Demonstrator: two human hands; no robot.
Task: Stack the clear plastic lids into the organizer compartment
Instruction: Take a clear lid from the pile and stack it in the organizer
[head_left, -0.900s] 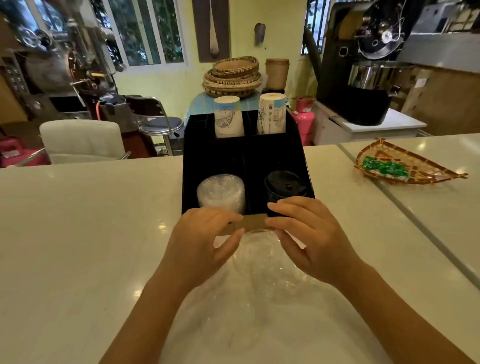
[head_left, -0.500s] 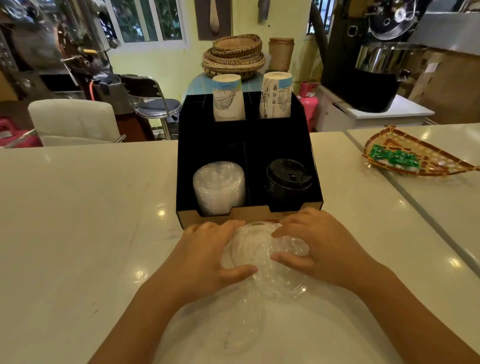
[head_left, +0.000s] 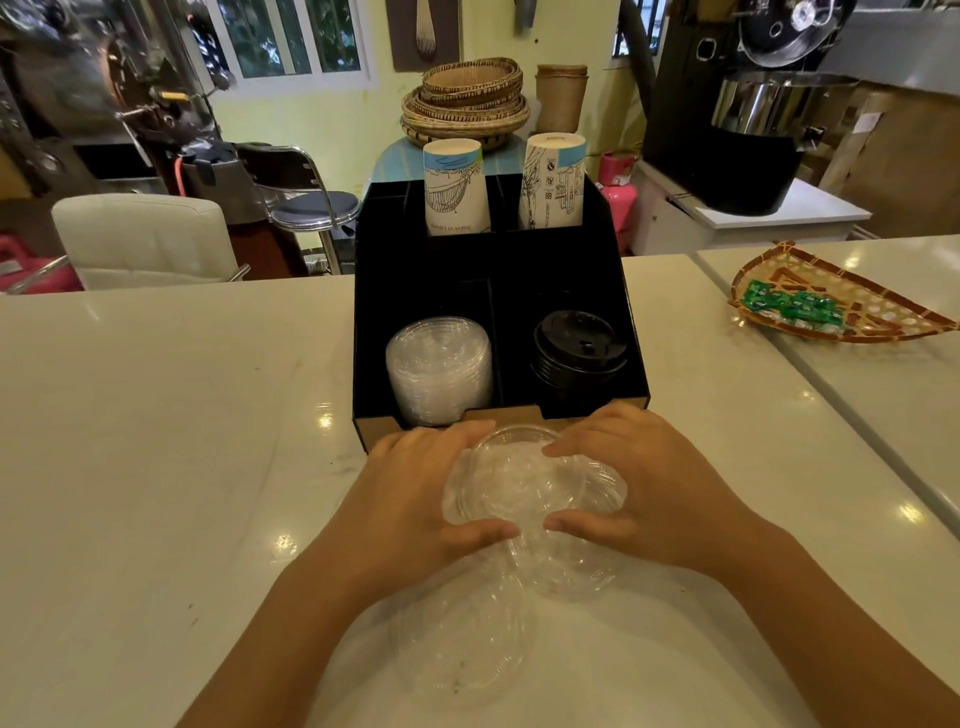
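While both hands close round a loose bunch of clear lids (head_left: 519, 483) on the white counter (head_left: 156, 441), I see them from above, head cam pointing fwd & down. My left hand (head_left: 415, 499) cups the bunch from the left, thumb pressed on the near edge; my right hand (head_left: 649, 493) cups it from the right, fingers over the top & thumb on the near edge. So both are grasping the lids, which sit just in front of the organizer (head_left: 498, 291), a black box w/ a brown cardboard front lip. More clear lids (head_left: 467, 639) lie flat on the counter nearer me, partly overlapping, untouched.

Inside the organizer, front-left compartment holds a stack of clear lids (head_left: 439, 364), tilted back. Front-right compartment holds a stack of black lids (head_left: 579, 353). Two rear slots each hold upside-down paper cups (head_left: 456, 189) w/ blue & black line drawings.

Off to the right, well apart, a woven tray (head_left: 836, 296) w/ green packets (head_left: 789, 306) rests on the counter. Behind: white chair (head_left: 140, 239), stool (head_left: 311, 202), stacked baskets (head_left: 467, 104).
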